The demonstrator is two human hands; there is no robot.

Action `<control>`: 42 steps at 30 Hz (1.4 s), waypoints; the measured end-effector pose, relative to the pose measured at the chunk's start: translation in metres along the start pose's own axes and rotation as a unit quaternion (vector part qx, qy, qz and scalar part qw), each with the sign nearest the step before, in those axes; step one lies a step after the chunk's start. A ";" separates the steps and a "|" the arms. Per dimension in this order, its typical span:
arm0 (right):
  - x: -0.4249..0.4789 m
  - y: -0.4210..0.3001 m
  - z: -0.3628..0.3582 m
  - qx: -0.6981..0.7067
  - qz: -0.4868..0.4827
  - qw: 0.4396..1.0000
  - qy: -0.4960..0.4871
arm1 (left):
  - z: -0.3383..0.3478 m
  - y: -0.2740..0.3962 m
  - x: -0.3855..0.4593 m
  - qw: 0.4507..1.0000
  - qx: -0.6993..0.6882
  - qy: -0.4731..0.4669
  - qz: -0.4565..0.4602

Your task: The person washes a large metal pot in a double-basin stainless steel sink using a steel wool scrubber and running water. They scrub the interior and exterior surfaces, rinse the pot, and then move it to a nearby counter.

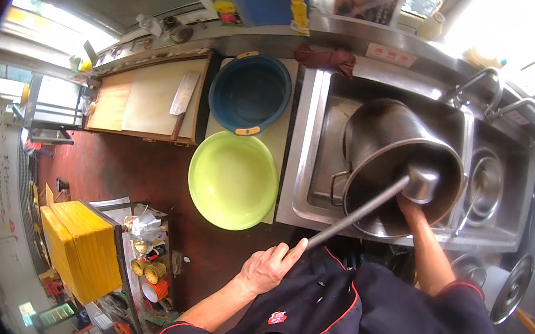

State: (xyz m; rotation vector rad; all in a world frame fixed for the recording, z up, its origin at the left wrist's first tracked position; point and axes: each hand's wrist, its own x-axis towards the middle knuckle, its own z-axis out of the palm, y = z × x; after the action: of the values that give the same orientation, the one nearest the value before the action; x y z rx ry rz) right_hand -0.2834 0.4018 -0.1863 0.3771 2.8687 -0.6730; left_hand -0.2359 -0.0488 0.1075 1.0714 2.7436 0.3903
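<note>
My left hand (268, 268) is closed on the handle end of a long metal ladle (362, 211), low at the middle of the head view. The ladle's bowl lies inside the mouth of a big stockpot (383, 124), which is tipped on its side in a stainless steel sink (314, 158), mouth towards me. My right hand (408, 206) reaches into the pot's mouth, under the ladle's bowl. Its fingers are mostly hidden there, so its grip cannot be made out.
Left of the sink are a lime green basin (233, 179) and a dark blue basin (250, 93). A cleaver (184, 93) lies on a cutting board (144, 99). Metal bowls (486, 189) fill the right sink basin, near two faucets (518, 106). A dark red cloth (326, 59) hangs behind.
</note>
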 end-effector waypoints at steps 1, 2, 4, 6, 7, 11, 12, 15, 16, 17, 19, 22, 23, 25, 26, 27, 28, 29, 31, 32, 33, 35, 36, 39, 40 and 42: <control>0.000 0.058 0.030 -0.033 -0.015 0.997 0.072 | -0.001 -0.012 0.005 0.999 0.006 0.025 0.036; -0.003 0.053 0.025 -0.031 0.003 0.998 0.049 | 0.002 -0.016 -0.002 0.998 0.014 0.053 0.044; -0.005 0.025 0.006 -0.034 0.014 0.999 0.027 | -0.003 -0.016 -0.018 0.995 0.007 0.088 0.057; -0.007 0.006 -0.005 -0.034 0.007 0.999 0.026 | -0.004 -0.022 -0.029 0.989 0.017 0.128 0.077; -0.006 -0.002 -0.010 -0.032 0.005 0.999 0.023 | -0.004 -0.024 -0.033 0.986 0.008 0.144 0.078; -0.002 -0.022 -0.019 -0.032 -0.013 0.999 0.006 | -0.004 -0.029 -0.051 0.979 -0.023 0.184 0.090; -0.004 -0.026 -0.017 -0.037 -0.018 0.999 0.001 | -0.007 -0.029 -0.056 0.979 -0.033 0.182 0.083; 0.001 -0.039 -0.008 -0.057 -0.036 0.998 -0.020 | -0.007 -0.031 -0.072 0.980 -0.046 0.184 0.062; 0.006 -0.042 -0.004 -0.062 -0.041 0.997 -0.037 | -0.005 -0.033 -0.077 0.980 -0.049 0.184 0.057; 0.010 -0.046 0.000 -0.069 -0.048 0.995 -0.055 | -0.002 -0.034 -0.082 0.979 -0.052 0.192 0.047; 0.022 -0.053 0.009 -0.084 -0.056 0.991 -0.084 | 0.002 -0.036 -0.093 0.977 -0.059 0.205 0.026; 0.032 -0.066 0.035 -0.136 -0.081 0.983 -0.095 | 0.009 -0.028 -0.110 0.958 -0.150 0.234 -0.067; 0.033 -0.068 0.046 -0.169 -0.096 0.977 -0.088 | 0.012 -0.027 -0.114 0.945 -0.178 0.254 -0.101; 0.033 -0.069 0.061 -0.222 -0.133 0.962 -0.084 | 0.017 -0.031 -0.114 0.912 -0.231 0.279 -0.191; 0.034 -0.068 0.065 -0.237 -0.154 0.955 -0.089 | 0.021 -0.040 -0.106 0.880 -0.282 0.304 -0.231; 0.036 -0.066 0.061 -0.240 -0.177 0.950 -0.096 | 0.028 -0.051 -0.097 0.840 -0.333 0.331 -0.271; 0.037 -0.068 0.047 -0.176 -0.178 0.961 -0.116 | 0.034 -0.064 -0.087 0.765 -0.440 0.363 -0.299; 0.029 -0.081 0.022 0.023 -0.111 0.981 -0.155 | 0.034 -0.080 -0.078 0.676 -0.536 0.387 -0.325; 0.033 -0.052 -0.008 -0.087 -0.095 0.977 -0.167 | 0.017 -0.124 -0.050 0.661 -0.516 0.352 -0.415; 0.035 -0.037 -0.011 -0.149 -0.057 0.975 -0.157 | 0.020 -0.152 -0.039 0.643 -0.535 0.350 -0.421; 0.032 -0.033 -0.010 -0.197 -0.061 0.974 -0.090 | 0.030 -0.180 -0.032 0.624 -0.551 0.348 -0.431; 0.035 -0.031 -0.007 -0.284 -0.068 0.955 0.048 | 0.055 -0.229 -0.017 0.578 -0.604 0.363 -0.412; 0.039 -0.034 0.000 -0.240 -0.061 0.969 -0.008 | 0.067 -0.248 -0.010 0.554 -0.631 0.366 -0.402; 0.056 -0.048 0.020 -0.129 -0.045 0.981 -0.136 | 0.097 -0.284 0.011 0.506 -0.658 0.382 -0.406; 0.063 -0.057 0.028 -0.112 -0.041 0.983 -0.142 | 0.101 -0.292 0.019 0.499 -0.654 0.391 -0.414; 0.083 -0.077 0.042 -0.088 -0.033 0.987 -0.131 | 0.109 -0.304 0.032 0.486 -0.660 0.383 -0.426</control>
State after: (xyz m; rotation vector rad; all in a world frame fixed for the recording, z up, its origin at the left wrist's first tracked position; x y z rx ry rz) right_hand -0.3793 0.3332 -0.2096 0.1547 2.6706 -0.4382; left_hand -0.4256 -0.2223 -0.0900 -1.0277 1.7384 2.4545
